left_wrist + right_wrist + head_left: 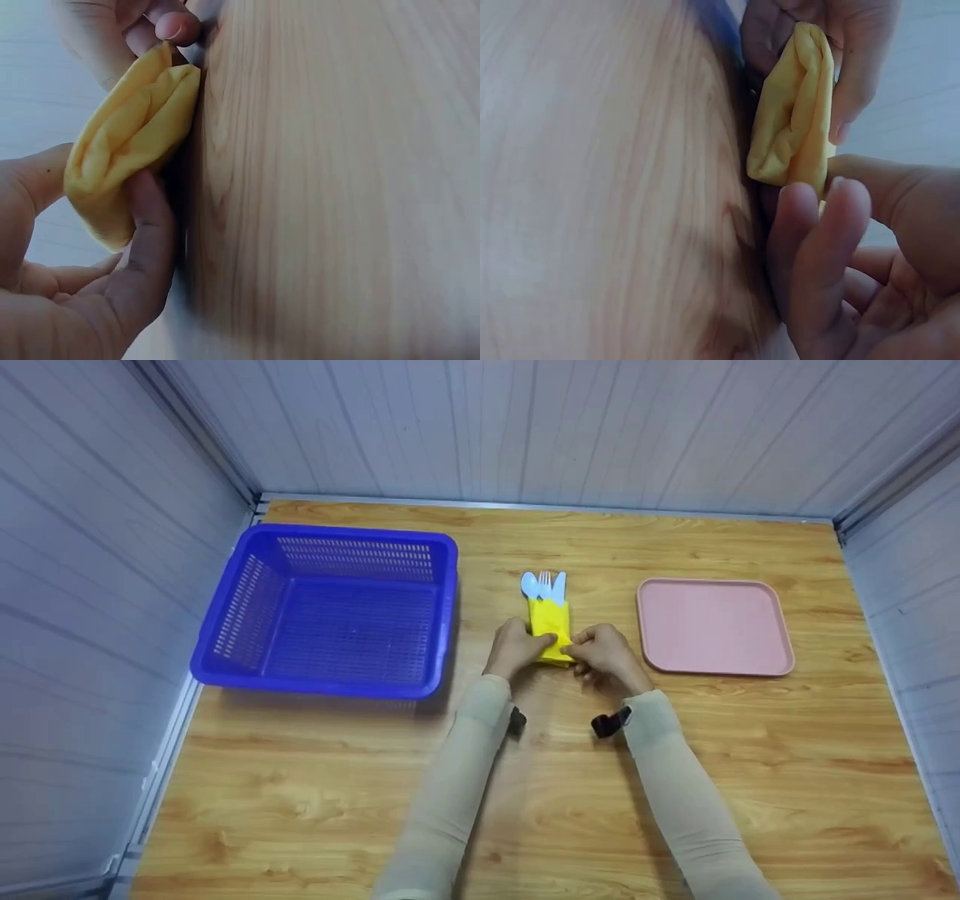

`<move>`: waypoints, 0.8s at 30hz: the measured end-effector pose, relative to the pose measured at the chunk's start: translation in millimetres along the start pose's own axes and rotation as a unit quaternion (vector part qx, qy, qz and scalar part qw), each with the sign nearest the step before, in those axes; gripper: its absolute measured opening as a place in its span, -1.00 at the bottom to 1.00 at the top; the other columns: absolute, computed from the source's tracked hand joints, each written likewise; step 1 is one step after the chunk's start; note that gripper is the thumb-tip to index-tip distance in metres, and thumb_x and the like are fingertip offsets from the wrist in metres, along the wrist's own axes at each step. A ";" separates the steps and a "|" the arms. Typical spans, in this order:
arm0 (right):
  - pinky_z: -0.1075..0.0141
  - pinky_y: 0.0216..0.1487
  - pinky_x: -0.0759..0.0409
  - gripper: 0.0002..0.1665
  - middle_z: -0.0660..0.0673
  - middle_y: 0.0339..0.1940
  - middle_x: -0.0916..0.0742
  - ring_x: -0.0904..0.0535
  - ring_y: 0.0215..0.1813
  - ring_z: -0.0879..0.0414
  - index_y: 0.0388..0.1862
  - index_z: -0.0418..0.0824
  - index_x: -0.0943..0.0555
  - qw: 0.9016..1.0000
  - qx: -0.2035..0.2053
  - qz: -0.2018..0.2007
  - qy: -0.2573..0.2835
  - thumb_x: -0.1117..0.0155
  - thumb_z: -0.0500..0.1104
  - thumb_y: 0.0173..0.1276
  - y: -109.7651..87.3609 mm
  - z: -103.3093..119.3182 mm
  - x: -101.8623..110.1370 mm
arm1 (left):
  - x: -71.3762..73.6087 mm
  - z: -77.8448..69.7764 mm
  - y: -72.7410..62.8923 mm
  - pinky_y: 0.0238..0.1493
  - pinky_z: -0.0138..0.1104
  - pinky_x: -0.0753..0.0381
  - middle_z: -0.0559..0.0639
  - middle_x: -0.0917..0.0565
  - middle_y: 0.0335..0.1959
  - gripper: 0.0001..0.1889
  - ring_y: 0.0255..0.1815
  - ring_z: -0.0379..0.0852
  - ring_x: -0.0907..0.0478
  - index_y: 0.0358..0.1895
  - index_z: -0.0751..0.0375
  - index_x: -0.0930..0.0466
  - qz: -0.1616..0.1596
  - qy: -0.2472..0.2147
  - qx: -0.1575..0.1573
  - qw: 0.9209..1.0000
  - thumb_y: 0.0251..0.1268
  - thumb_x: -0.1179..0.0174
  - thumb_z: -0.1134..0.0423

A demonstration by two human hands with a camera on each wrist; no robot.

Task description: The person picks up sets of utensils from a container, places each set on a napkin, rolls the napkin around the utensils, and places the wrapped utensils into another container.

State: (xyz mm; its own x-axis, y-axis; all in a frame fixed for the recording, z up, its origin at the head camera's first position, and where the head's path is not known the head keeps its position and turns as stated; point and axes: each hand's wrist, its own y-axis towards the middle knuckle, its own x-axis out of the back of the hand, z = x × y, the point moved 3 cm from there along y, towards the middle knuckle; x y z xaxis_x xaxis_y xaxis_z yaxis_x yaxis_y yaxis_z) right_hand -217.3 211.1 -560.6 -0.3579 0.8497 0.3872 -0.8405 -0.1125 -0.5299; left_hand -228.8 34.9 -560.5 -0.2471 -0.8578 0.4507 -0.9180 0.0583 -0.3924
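Note:
A folded yellow napkin (551,616) lies around the handles of a light-coloured spoon (529,586), fork (545,585) and knife (559,588), whose heads stick out at the far end. My left hand (516,648) grips the napkin's near left side, thumb on top and a finger underneath. At the near right corner my right hand (607,655) pinches the napkin between thumb and fingers. Both wrist views show the rolled near end of the napkin (131,142), its layers (795,112) bunched together and slightly raised off the wood. The cutlery handles are hidden inside.
To the left stands a blue plastic basket (322,688) with slotted walls. A pink tray (716,626) lies at the right. All sit on a wood-grain table (540,810), bounded by pale panels (487,427) at the back and sides.

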 end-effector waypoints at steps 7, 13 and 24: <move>0.38 -0.56 -0.61 -0.61 -0.19 -0.43 -0.71 -0.59 -0.57 0.16 0.04 -0.43 -0.60 0.997 -0.006 0.018 0.069 -0.35 -0.16 0.39 -1.0 -7.8 1.1 | -2.9 7.5 -4.9 -0.32 -0.34 -0.50 0.00 -0.58 -0.34 -0.66 -0.34 -0.12 -0.48 -0.11 0.30 -0.60 0.012 -0.068 0.021 0.997 0.26 -0.36 0.08; 0.37 -0.55 -0.60 -0.58 -0.18 -0.35 -0.69 -0.58 -0.52 0.16 0.08 -0.43 -0.58 0.994 0.011 0.027 0.105 -0.37 -0.17 0.37 -3.3 -12.5 1.9 | -3.6 12.4 -10.3 -0.07 -0.25 -0.55 0.06 -0.59 -0.14 -0.53 -0.14 -0.06 -0.51 0.12 0.38 -0.55 0.021 -0.112 0.013 0.993 0.31 -0.31 0.08; 0.32 -0.48 -0.64 -0.51 -0.13 -0.37 -0.72 -0.61 -0.49 0.10 0.10 -0.44 -0.51 0.982 0.084 0.032 0.165 -0.41 -0.16 0.35 -25.3 -5.4 1.6 | 2.9 15.3 -30.4 0.07 -0.27 -0.61 0.25 -0.63 0.15 -0.37 0.09 -0.01 -0.63 0.35 0.43 -0.37 0.054 -0.254 -0.040 0.965 0.34 -0.32 0.14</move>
State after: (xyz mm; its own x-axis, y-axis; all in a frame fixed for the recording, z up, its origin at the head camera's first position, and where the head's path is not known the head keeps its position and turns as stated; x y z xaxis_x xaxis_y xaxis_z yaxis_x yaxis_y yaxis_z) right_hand -194.4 218.1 -550.6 -0.2844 0.9555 0.0776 -0.8861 -0.2312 -0.4016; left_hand -196.8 22.8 -559.6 -0.1769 -0.9830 -0.0490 -0.9216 0.1829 -0.3425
